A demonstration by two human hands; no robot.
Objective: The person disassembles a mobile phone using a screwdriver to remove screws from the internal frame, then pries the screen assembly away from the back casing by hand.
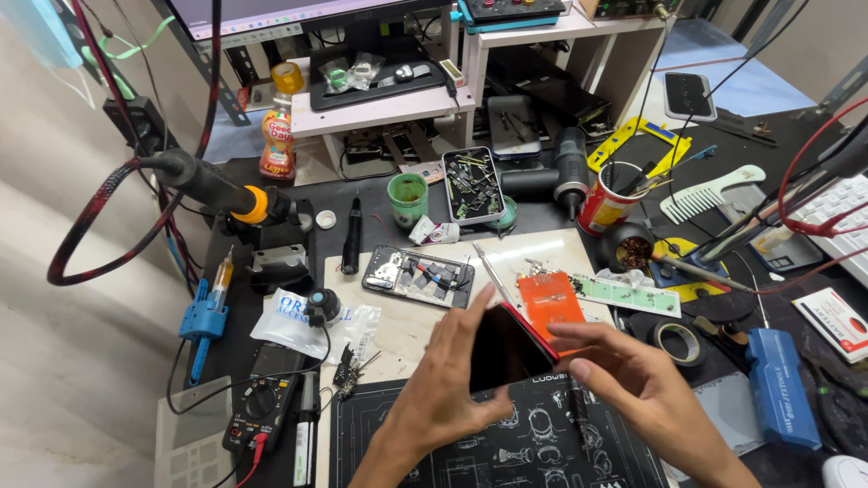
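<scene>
My left hand (443, 384) and my right hand (633, 375) together hold a dark smartphone (506, 348) with a red edge, tilted up above a black printed work mat (506, 443). The left fingers press on its left side; the right fingers grip its right edge. Just behind the phone lies an orange flat piece (550, 300) on a pale mat (407, 321). An opened phone body (418, 276) with exposed parts lies further left, and thin tweezers (493, 274) rest beside it.
A multimeter (264, 407) sits at the front left. A hot-air handle (212, 185), green cup (408, 197), parts tray (472, 184) and red can of tools (608, 201) stand behind. A tape roll (680, 342) and blue box (779, 389) lie to the right.
</scene>
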